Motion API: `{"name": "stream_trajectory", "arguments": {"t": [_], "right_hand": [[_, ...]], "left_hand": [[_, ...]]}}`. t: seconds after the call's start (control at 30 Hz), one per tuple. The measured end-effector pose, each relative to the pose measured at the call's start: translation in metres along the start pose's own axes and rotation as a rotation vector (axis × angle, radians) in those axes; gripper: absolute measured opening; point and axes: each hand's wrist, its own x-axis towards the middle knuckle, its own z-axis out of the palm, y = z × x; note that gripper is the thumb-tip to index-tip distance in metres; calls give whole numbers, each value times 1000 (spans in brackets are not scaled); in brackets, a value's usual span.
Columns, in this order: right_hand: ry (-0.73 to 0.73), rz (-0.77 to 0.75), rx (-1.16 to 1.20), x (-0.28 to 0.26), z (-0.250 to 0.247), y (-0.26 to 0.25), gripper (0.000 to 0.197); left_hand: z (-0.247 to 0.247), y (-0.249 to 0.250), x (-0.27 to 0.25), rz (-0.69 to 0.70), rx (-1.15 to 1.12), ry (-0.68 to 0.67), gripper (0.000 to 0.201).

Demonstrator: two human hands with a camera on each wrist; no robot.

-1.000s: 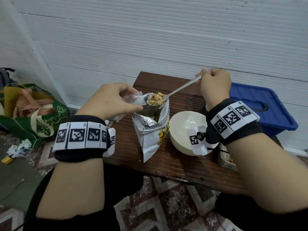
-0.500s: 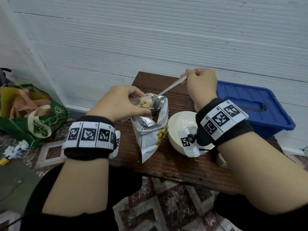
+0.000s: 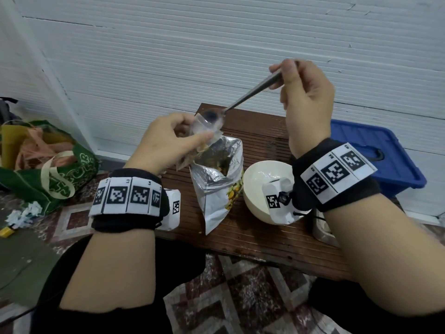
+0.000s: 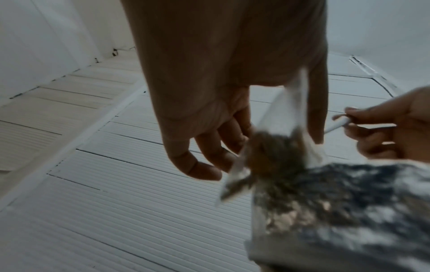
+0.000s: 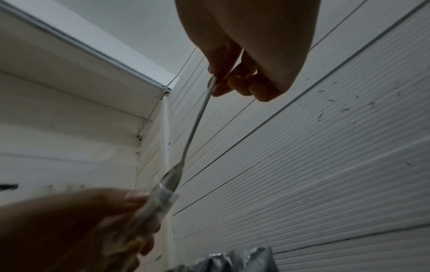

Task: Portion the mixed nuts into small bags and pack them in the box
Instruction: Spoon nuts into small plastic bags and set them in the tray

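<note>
My left hand pinches a small clear plastic bag by its mouth, just above the open silver nut pouch standing on the wooden table. The small bag hangs with nuts in its bottom. My right hand grips the handle of a metal spoon, whose bowl sits tilted in the small bag's mouth. From the right wrist the spoon runs down into the clear bag. The spoon's bowl looks empty.
A white bowl stands right of the pouch, partly behind my right wrist. A blue plastic box with lid sits at the table's right end. A metal container peeks out under my right forearm. A green cloth bag lies on the floor at left.
The spoon, loaded with nuts over the pouch a second ago, has moved left and up into the small bag's mouth and tipped; its bowl now looks empty. Both hands rose.
</note>
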Motion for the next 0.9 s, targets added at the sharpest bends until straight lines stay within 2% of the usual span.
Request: {"name": "stream_trajectory", "arguments": {"t": [0.1,0.2,0.37,0.43,0.53,0.63,0.77,0.9], "right_hand": [[151,42,-8,2,-8,7,25],[166,71,-108,-5,-8,16,27],[-70,13,-293,-25,1,28,20],[-209,-81,-359,-36,6,33,18],[-389,-314,-486,-56,13,46,15],[-431,-399,-553,-67,19,52,14],[-389,-275,-511,-70,18,46,18],[-338,33,-423,-71,17,45,23]], "left_hand": [[-6,-3,-1,-19,-51,-15,30],[-10,-4,-2,-27,-33,-81,41],[-9,-7,-1,-37,-28,-114,41],[-10,-7,-1,-33,-23,-123,45],[-11,-6,-1,-31,-25,-130,49],[-10,-5,-2,-26,-17,-125,51],[-10,-5,-2,-29,-25,-134,49],[-10,-5,-3,-33,-36,-140,50]]}}
